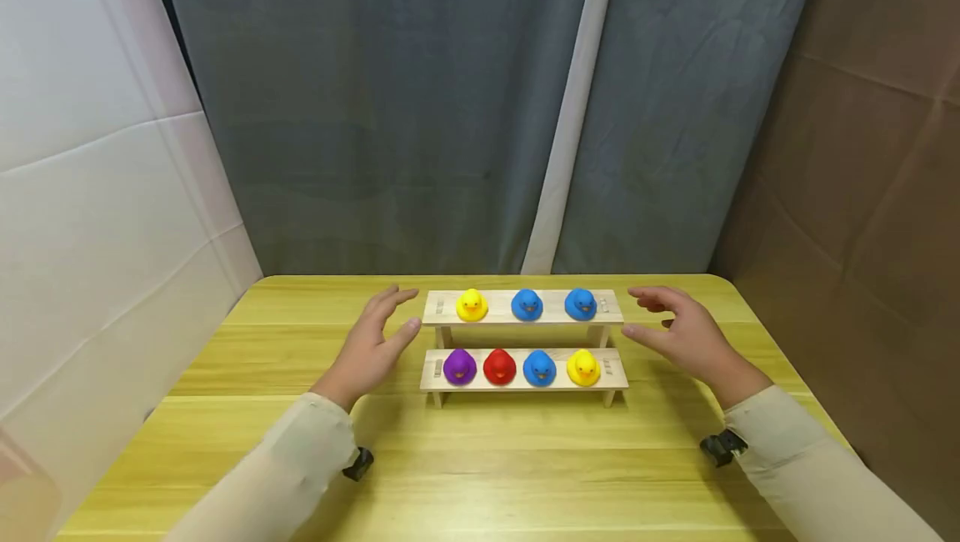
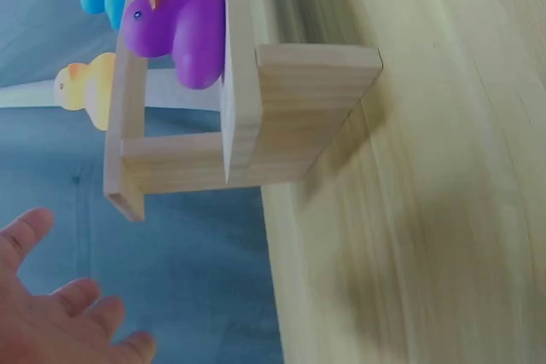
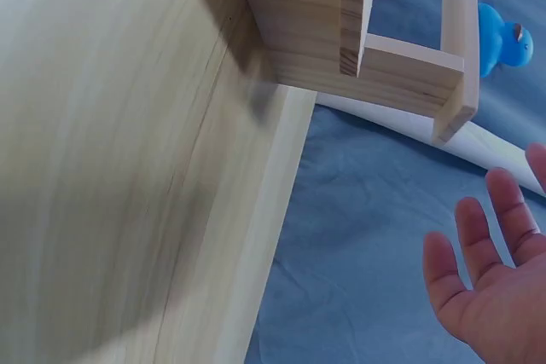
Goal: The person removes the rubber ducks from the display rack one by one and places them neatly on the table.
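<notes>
A two-tier wooden stand [image 1: 495, 388] sits on the table between my hands. Its upper shelf bears a yellow duck [image 1: 472, 305] and two blue ducks [image 1: 527, 305]. Along the lower shelf, from left to right, are a purple duck [image 1: 460, 367], a red duck [image 1: 499, 367], a blue duck [image 1: 539, 368] and a yellow duck [image 1: 583, 368]. My left hand [image 1: 372, 348] is held off the stand's left end, thumb and fingers spread, holding nothing. Off the right end, my right hand [image 1: 688, 337] is likewise empty, its palm facing the stand with fingers apart.
The wooden table [image 1: 480, 459] extends in front of the stand and to both sides. Behind its far edge hangs a grey curtain [image 1: 375, 125] with a white strip [image 1: 570, 117]. A white sheet [image 1: 105, 175] borders the left side, a brown one [image 1: 862, 183] the right.
</notes>
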The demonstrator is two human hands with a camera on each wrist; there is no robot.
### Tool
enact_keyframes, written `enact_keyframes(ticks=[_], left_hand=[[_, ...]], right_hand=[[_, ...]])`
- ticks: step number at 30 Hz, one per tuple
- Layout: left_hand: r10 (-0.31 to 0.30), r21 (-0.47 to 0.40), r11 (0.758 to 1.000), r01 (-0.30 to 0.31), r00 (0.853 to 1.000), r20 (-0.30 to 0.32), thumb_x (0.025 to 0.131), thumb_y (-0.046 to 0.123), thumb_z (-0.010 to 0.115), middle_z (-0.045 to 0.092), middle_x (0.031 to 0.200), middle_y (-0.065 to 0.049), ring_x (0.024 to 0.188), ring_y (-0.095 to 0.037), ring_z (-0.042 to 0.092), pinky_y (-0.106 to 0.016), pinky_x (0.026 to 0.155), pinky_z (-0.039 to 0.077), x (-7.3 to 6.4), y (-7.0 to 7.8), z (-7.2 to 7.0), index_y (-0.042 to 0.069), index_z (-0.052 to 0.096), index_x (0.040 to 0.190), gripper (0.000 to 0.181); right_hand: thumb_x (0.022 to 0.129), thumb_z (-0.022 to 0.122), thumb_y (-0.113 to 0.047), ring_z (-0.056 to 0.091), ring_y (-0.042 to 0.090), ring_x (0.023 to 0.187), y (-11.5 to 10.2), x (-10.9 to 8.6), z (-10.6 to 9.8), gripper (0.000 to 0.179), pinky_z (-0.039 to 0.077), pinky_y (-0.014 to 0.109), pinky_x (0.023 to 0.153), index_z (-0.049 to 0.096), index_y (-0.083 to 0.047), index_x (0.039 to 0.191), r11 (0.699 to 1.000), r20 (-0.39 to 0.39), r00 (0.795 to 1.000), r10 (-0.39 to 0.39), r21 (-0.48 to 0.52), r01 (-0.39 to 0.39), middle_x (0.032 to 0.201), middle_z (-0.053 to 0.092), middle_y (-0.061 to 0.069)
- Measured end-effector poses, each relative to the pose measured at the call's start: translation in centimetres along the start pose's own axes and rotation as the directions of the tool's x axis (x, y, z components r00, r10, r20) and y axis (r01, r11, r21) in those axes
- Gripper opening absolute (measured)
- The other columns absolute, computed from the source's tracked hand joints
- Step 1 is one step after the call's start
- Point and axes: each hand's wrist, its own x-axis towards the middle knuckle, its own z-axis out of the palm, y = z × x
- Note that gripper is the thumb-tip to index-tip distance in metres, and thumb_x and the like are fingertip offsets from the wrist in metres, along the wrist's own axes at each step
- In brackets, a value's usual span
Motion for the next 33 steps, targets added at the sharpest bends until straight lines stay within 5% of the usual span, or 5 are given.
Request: enact_keyframes(ticks=[17,33], left_hand=[[-0.101,-0.173,0.980,0.095,0.995,-0.027,0.111,0.035,0.052,0.025,0.171,-0.020,0.159,-0.043,0.023,-0.064,0.126,0.022,2.9,-0.7,2.8,0.013,0.047,0.157,0.051],[-0.139,-0.349,0.930,0.118,0.990,-0.035,0.113,0.027,0.047,0.040,0.166,-0.013,0.159,-0.033,0.026,-0.053,0.130,0.018,4.4,-1.4,5.6,0.011,0.048,0.156,0.046]], right_hand=[[0.096,0.078,-0.041,0.050,0.043,0.132,-1.0,2.1,1.3,0.062,0.043,0.064,0.112,0.059,-0.010,0.147,1.000,-0.018,0.999,0.027,0.012,-0.026,0.145,0.056,0.021],[0.094,0.082,-0.030,0.050,0.039,0.130,-2.5,3.6,2.5,0.057,0.045,0.060,0.110,0.062,-0.013,0.145,0.999,0.037,0.999,-0.032,0.011,0.032,0.138,0.058,0.016]])
